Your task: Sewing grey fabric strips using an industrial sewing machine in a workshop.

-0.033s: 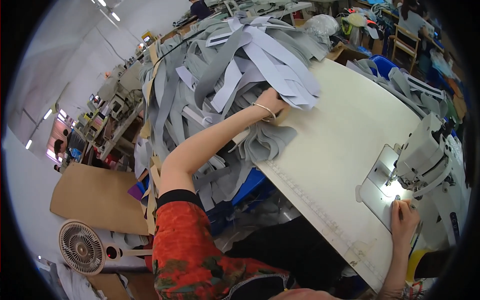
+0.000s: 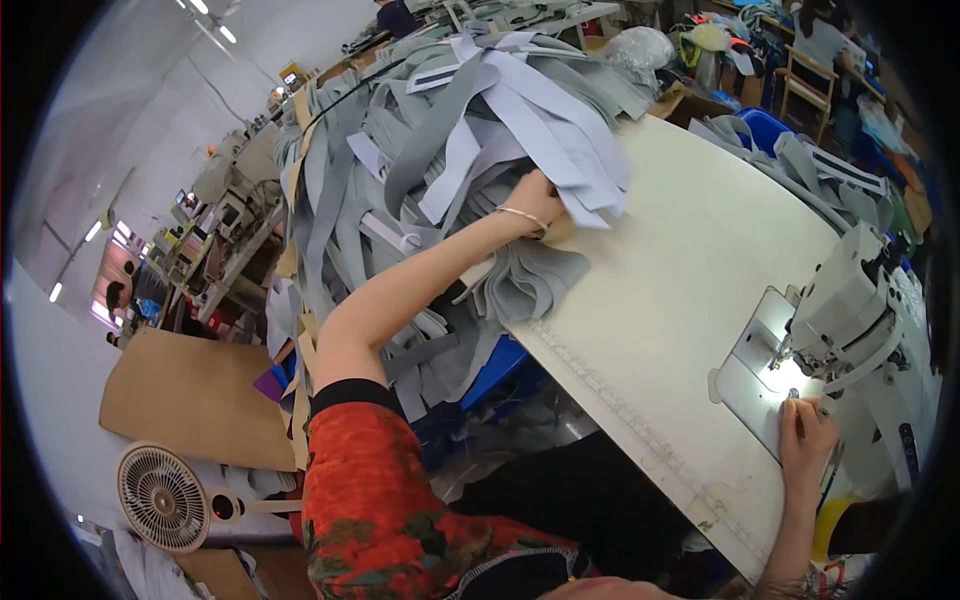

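My left hand (image 2: 535,200) reaches into a big heap of grey fabric strips (image 2: 420,150), its fingers curled at the edge of some pale grey strips (image 2: 565,140) whose ends hang over the table. Their folds partly cover the fingertips. Just below that hand lies a wavy stack of grey strips (image 2: 530,282). My right hand (image 2: 808,435) rests beside the lit plate of a white sewing machine (image 2: 845,305), fingers pinched together near the needle area. A small dark thing shows at its fingertips, too small to name.
The pale sewing table (image 2: 690,260) has a ruler scale (image 2: 620,420) along its near edge. More grey strips (image 2: 820,175) and a blue bin (image 2: 765,130) stand beyond it. At the left are a fan (image 2: 163,497) and a brown board (image 2: 200,395). A person (image 2: 825,45) sits far right.
The pale strips by my left hand have shifted slightly left and down, and their ends have spread. My right hand stays at the machine. The whole view has drifted a little.
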